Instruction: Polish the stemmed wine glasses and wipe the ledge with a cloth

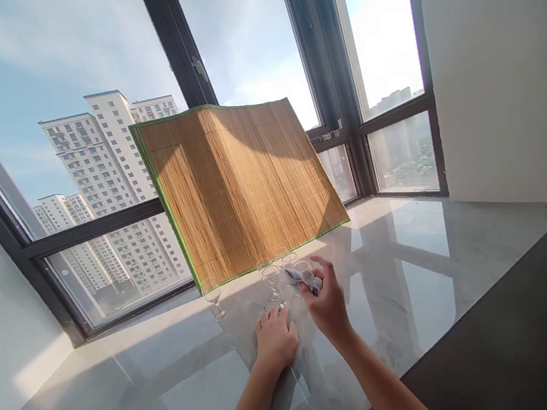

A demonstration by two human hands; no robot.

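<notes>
My right hand (327,300) is closed on a crumpled greyish-white cloth (311,279), its index finger raised and bent. The cloth is right beside several small clear stemmed glasses, partly covering one of them. Palm down on the sill, my left hand (276,334) has its fingers lying flat and slightly apart. Its fingertips reach the foot of the nearest stemmed glass (272,278); whether they press on it is hard to see. Another stemmed glass (215,300) stands upright by itself to the left.
A bamboo mat (245,182) with green edging leans against the dark window frame (181,42) behind the glasses. The glossy grey stone sill (194,370) reflects the windows. Its front edge drops away at lower right. White walls (492,68) close both sides.
</notes>
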